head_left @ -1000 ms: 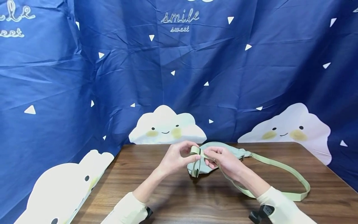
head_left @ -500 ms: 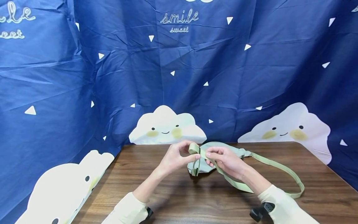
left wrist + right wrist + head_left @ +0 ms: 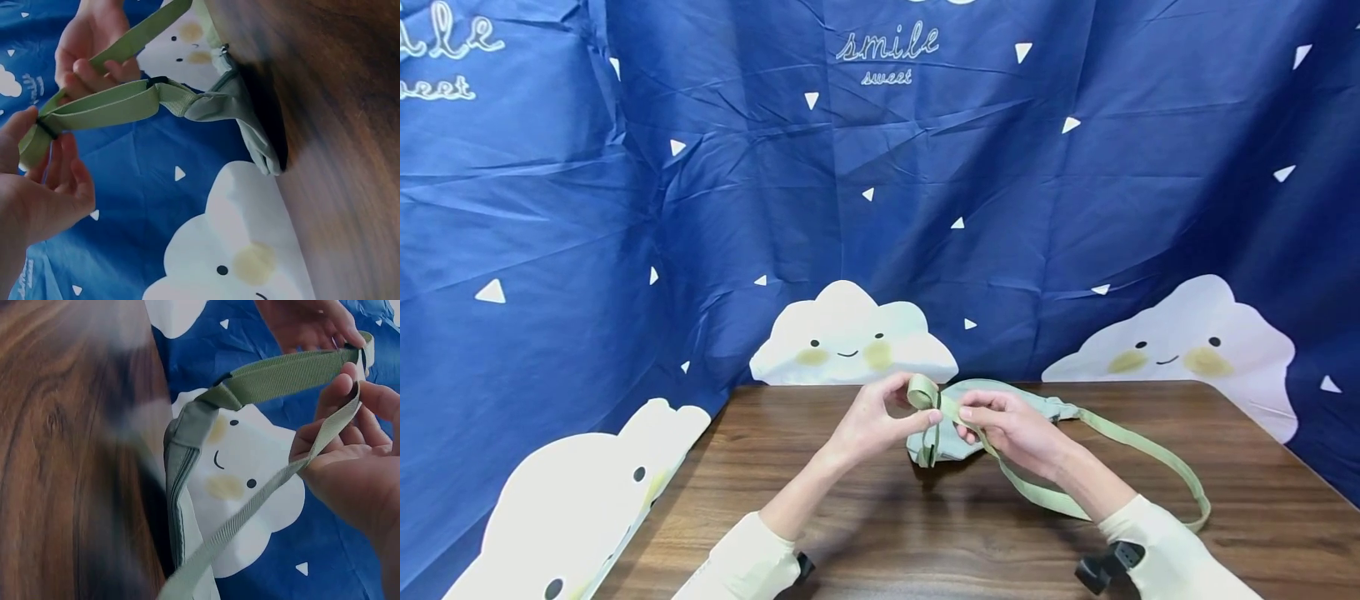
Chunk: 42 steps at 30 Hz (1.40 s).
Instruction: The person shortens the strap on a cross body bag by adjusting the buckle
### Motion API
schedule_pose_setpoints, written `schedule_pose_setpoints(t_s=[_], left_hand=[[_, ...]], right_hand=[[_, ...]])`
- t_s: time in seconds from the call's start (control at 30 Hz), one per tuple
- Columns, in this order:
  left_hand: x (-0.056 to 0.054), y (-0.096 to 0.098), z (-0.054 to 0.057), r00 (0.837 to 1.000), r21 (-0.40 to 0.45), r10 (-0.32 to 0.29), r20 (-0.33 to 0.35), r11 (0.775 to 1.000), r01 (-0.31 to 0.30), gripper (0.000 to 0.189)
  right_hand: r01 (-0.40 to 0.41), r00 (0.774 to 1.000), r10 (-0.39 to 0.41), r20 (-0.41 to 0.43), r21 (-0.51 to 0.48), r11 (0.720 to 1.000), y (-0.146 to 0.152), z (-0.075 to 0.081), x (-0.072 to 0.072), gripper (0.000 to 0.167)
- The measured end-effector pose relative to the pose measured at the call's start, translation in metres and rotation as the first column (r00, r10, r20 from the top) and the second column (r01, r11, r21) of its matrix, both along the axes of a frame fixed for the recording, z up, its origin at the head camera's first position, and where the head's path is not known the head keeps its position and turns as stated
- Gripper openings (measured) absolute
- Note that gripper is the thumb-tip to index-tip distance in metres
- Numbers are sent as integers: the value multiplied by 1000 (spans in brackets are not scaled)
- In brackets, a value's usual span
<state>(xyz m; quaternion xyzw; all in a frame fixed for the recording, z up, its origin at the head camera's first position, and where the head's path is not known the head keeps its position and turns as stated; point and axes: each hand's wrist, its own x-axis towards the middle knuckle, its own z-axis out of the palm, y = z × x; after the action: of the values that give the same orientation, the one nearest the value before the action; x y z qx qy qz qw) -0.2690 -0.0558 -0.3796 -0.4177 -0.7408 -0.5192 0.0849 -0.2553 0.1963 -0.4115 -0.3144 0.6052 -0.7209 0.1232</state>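
A pale grey-green waist bag [image 3: 951, 448] lies near the table's back edge, its light green webbing strap [image 3: 1138, 444] curving over the table on the right. My left hand [image 3: 874, 423] pinches the strap at a dark slider buckle [image 3: 47, 129] between thumb and fingers. A small strap loop [image 3: 921, 392] stands up at that buckle. Close by on the right, my right hand [image 3: 1017, 432] pinches the strap between thumb and index finger. In the right wrist view, a doubled strap length [image 3: 287, 378] runs from the buckle back to the bag, and a single length [image 3: 250, 503] trails below the right hand.
The brown wooden table [image 3: 865, 533] bears the bag and strap. Behind it and to the left hangs a blue cloth [image 3: 737, 208] with white clouds and triangles. A small black device [image 3: 1108, 567] is worn at the right wrist.
The small loop at the buckle has grown and risen. My right hand has shifted slightly right with the strap, and the strap's curve on the table has drawn in leftward.
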Motion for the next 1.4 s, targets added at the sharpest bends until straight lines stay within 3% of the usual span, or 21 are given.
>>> schedule_pose_setpoints(t_s=[0.17, 0.33, 0.47, 0.57, 0.73, 0.9, 1.03, 1.13, 1.27, 1.4], left_hand=[[1, 3, -3, 999, -13, -16, -32, 1000, 15, 31], [3, 5, -5, 993, -58, -45, -113, 998, 38, 28], [3, 7, -7, 989, -90, -75, -126, 994, 64, 31], [2, 7, -8, 984, -118, -64, -165, 992, 44, 33], [-1, 7, -9, 975, -143, -47, -218, 990, 16, 32], [-5, 4, -10, 975, -142, -34, -222, 990, 3, 32], [-12, 0, -13, 978, -139, -23, -207, 990, -6, 31], [-19, -3, -16, 985, -149, -11, -174, 989, -16, 29], [-23, -6, -17, 987, -176, 1, -161, 984, -30, 31], [-16, -2, -13, 959, -195, -21, -283, 980, -36, 47]], right_hand=[[-5, 999, 5, -35, 7, 1000, -8, 5, 5, 20], [89, 996, -86, -27, 149, 985, -12, 14, 13, 33], [127, 992, -129, -2, 189, 974, -12, 18, 18, 27], [106, 993, -111, 39, 114, 988, -11, 21, 20, 20], [89, 992, -83, 99, -59, 994, -4, 30, 21, 27], [56, 989, -16, 147, -273, 960, 9, 38, 19, 35], [1, 986, 59, 155, -360, 933, 19, 41, 16, 41], [-2, 986, 66, 152, -387, 922, 22, 42, 14, 44], [68, 990, -25, 136, -328, 942, 21, 41, 14, 42], [188, 981, -177, 82, -152, 970, 15, 36, 17, 29]])
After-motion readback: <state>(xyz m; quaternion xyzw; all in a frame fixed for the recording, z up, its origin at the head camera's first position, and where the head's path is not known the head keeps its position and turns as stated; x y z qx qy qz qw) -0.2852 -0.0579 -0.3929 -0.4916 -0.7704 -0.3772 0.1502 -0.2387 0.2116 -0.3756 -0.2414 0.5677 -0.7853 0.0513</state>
